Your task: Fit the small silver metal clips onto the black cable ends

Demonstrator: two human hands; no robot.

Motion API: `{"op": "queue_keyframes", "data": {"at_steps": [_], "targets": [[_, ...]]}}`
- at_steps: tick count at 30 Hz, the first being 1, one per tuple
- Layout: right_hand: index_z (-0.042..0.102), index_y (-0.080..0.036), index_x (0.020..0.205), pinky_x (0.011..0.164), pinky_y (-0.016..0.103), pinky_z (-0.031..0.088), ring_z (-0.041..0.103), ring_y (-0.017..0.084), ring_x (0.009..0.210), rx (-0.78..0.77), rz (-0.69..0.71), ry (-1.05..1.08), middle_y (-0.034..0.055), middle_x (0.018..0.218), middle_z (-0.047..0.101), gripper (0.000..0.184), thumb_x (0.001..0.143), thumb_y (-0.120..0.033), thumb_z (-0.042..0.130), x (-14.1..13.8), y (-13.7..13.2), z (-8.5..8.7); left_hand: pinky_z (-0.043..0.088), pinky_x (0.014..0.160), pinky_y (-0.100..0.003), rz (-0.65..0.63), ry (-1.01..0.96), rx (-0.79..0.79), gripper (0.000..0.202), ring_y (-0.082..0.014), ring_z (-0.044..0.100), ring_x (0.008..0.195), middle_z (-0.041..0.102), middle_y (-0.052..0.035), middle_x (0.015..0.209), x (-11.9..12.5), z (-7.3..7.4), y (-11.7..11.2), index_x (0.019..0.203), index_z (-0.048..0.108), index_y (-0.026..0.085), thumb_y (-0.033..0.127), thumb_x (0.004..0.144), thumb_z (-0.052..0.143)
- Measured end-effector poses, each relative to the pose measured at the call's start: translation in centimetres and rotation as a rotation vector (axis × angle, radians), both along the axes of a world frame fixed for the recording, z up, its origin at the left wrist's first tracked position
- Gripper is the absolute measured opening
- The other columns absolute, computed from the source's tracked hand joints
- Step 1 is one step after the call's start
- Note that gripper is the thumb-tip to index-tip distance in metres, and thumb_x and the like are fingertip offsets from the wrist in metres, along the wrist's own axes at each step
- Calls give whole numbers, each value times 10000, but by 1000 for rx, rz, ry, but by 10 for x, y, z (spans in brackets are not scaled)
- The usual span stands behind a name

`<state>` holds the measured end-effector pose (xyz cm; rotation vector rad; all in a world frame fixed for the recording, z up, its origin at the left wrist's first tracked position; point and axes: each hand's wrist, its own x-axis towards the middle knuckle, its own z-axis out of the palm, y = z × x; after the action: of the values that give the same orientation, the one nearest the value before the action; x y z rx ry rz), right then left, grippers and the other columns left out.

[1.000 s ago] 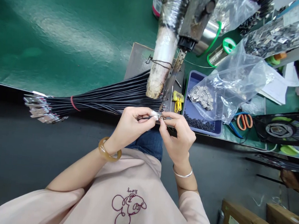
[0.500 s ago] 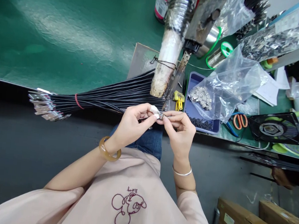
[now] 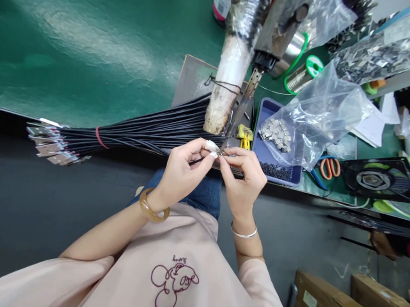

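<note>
Far left of the fingers, a bundle of black cables [image 3: 146, 131] with metal plug ends lies across the green desk [image 3: 75, 44]. The left hand [image 3: 182, 173] pinches one thin black cable, its fingers [image 3: 210, 149] closed on the tip. Touching them, the right hand [image 3: 241, 182] grips a small silver metal connector shell [image 3: 222, 154] against that tip. Just above hangs a taped soldering iron [image 3: 232, 80]; fingers lifted carelessly could touch it. Right of the fingers, a blue plastic tray [image 3: 278, 154] holds loose shells; a slipped piece could drop to the floor.
</note>
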<state>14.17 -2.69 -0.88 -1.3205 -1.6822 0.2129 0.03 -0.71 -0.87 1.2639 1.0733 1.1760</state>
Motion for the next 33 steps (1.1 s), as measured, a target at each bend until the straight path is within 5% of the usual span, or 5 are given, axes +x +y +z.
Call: {"op": "queue_keyframes", "data": {"at_steps": [15,23,26,30,33], "targets": [[596,-232,885,758,267,607,738,141,894,63,44,-70,27,974,753,112,910,-130,635,2,-7,-3,413,532,-168,-13,104,16,82,-82,565,627,652,-9,737,-2,-2,-6,862,664,140,204,880,616],[454,-255,908,399,160,414,509,47,413,-513,138,468,-94,638,604,172,1000,-379,527,9,-8,5,429,559,-205,-64,293,404,89,-76,497,554,665,-1,703,-12,-1,-9,896,715,146,128,860,635],[487,-248,913,512,192,532,638,81,608,-436,191,462,-38,801,646,140,991,-351,544,11,-7,3,484,629,-205,-70,266,415,86,-92,592,619,713,-18,741,-18,2,-8,859,716,144,125,872,634],[598,-236,935,773,292,615,727,150,895,-117,144,73,31,958,724,36,959,-212,586,12,-12,-4,464,562,-193,-250,156,85,171,-80,568,540,673,-5,628,-27,11,-6,762,696,129,156,896,594],[656,-237,960,669,266,595,729,133,703,-25,16,-76,12,848,751,70,955,-202,595,16,-21,-6,420,519,-192,-255,99,-29,122,-77,531,524,633,6,599,-28,13,-6,806,707,115,167,860,612]]}}
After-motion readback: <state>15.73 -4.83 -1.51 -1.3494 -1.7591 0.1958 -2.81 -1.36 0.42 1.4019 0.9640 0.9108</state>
